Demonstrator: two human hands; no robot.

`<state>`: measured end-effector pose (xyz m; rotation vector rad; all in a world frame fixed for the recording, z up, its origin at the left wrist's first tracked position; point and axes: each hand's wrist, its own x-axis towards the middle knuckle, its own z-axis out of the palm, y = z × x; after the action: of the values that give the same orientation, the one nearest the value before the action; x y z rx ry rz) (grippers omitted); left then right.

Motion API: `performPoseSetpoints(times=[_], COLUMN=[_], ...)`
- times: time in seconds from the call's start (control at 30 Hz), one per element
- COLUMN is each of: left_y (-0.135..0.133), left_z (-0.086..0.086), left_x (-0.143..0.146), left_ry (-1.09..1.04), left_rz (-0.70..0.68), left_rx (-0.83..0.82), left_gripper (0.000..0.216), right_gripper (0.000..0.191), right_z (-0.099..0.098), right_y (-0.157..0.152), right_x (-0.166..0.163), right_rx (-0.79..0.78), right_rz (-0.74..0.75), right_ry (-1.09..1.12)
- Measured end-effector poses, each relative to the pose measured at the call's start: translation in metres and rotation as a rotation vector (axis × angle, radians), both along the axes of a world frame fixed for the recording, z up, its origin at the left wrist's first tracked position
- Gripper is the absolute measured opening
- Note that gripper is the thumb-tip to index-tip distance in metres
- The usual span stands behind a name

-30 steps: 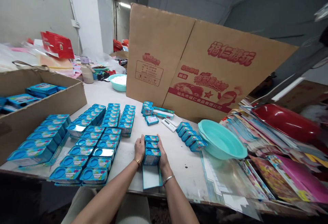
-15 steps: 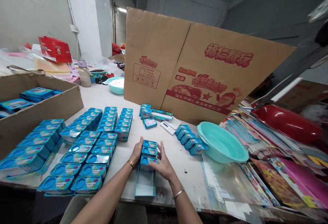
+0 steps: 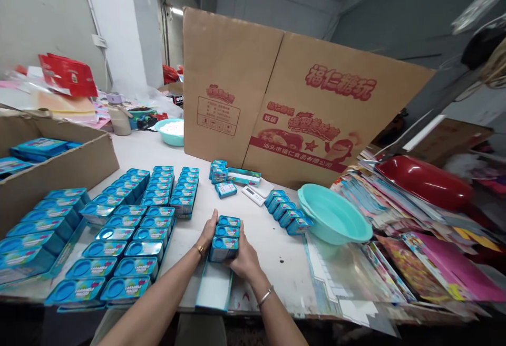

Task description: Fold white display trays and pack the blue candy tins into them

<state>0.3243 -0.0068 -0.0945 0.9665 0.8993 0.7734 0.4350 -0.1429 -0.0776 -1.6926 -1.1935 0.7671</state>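
Three small blue candy boxes (image 3: 225, 240) stand upright in a row, at the far end of a shallow open cardboard tray (image 3: 214, 285). My left hand (image 3: 206, 233) closes along the left side of the row, thumb pointing away from me. From the right, my right hand (image 3: 245, 255) grips the row, its fingers partly hidden behind the nearest box. The near part of the tray shows its bare white inside. To the left, filled trays of the same blue boxes (image 3: 136, 248) stand in rows.
A group of blue boxes (image 3: 288, 213) stands beside a turquoise basin (image 3: 338, 214) on the right. A white calculator-like device (image 3: 253, 196) lies ahead, before a large cardboard carton (image 3: 300, 108). An open carton (image 3: 75, 169) is at left; stacked printed sheets (image 3: 430, 251) are at far right.
My right hand's fingers have shifted from over the nearest box down around its right side. The view has turned slightly, so everything sits a little further left.
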Motion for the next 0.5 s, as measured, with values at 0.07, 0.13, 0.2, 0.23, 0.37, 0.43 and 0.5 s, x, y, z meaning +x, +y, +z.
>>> performPoseSetpoints(times=[0.07, 0.13, 0.2, 0.23, 0.37, 0.43, 0.5], left_y=[-0.002, 0.0, 0.012, 0.024, 0.102, 0.147, 0.188], left_z=[0.008, 0.023, 0.045, 0.058, 0.105, 0.115, 0.115], left_x=[-0.002, -0.001, 0.006, 0.012, 0.032, 0.031, 0.024], left_ry=[-0.015, -0.011, 0.016, 0.032, 0.064, 0.249, 0.5], left_rz=[0.042, 0.176, 0.313, 0.347, 0.363, 0.286, 0.152], left_rx=[-0.034, 0.038, 0.198, 0.273, 0.428, 0.614, 0.831], left_gripper=[0.071, 0.069, 0.062, 0.059, 0.065, 0.085, 0.105], right_gripper=[0.119, 0.109, 0.091, 0.082, 0.075, 0.081, 0.088], right_z=[0.002, 0.004, 0.008, 0.01, 0.018, 0.02, 0.019], right_y=[-0.003, -0.004, 0.008, 0.019, 0.099, 0.146, 0.189], right_x=[0.014, 0.037, 0.065, 0.076, 0.092, 0.085, 0.075], right_rx=[0.0, -0.063, -0.082, -0.05, 0.035, -0.012, -0.056], right_rz=[0.113, 0.236, 0.193, 0.103, -0.127, -0.15, -0.204], right_ry=[0.115, 0.289, 0.368, 0.341, 0.111, -0.009, -0.158])
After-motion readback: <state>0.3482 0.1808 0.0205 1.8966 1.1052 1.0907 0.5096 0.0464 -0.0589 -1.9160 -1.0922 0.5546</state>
